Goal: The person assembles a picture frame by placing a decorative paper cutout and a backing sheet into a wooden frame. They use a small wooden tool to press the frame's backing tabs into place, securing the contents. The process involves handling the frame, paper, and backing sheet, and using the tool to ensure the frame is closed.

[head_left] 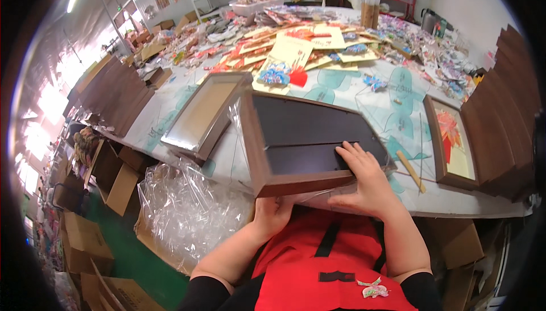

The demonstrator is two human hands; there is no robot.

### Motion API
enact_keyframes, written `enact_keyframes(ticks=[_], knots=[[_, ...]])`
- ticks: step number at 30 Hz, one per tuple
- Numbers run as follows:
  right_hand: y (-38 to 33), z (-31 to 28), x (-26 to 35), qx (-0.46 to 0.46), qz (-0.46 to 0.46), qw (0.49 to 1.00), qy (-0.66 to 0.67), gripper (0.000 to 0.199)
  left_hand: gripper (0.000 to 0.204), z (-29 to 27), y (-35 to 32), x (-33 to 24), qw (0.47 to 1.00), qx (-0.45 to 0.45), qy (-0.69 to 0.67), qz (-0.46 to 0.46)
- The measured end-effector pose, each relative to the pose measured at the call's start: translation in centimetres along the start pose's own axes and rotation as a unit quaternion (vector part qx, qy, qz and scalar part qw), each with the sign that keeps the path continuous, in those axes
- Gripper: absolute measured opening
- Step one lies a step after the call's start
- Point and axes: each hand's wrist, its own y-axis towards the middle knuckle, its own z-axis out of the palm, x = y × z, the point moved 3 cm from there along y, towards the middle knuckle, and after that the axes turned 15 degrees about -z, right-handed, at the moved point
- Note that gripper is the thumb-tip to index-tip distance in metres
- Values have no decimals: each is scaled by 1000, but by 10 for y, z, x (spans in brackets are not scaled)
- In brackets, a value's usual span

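Observation:
A brown picture frame [301, 184] is tilted above the table's near edge, its black backing panel [313, 120] facing up. My left hand [273, 211] holds it from below at the near left corner, with most of its fingers hidden under the frame. My right hand [364, 180] grips the near right side, fingers laid over the backing and thumb outside the rim. Clear plastic film [235, 114] shows along the frame's left side. Just left lies another brown frame [207, 112], face up, with a beige inside and a shiny clear covering.
Brown frames stand stacked at the right [503, 117] and left [114, 95]. One frame [455, 140] at the right shows a red flower. Cards [290, 52] and paper decorations pile up behind. A wooden stick [410, 171] lies right. Clear plastic [190, 208] fills a carton below left.

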Motion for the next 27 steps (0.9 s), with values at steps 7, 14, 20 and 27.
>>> enact_keyframes(ticks=[7,14,20,27], knots=[[13,-75,-4,-237,73,950,189,70,23,70,98,-84,988,110,11,111],[-1,-101,-54,-392,117,909,85,41,29,132,98,15,944,251,213,5],[-22,-92,-107,-504,138,842,135,26,18,102,27,57,901,322,290,-26],[3,-114,-88,-564,142,752,311,30,6,-16,-21,53,938,125,320,-51]])
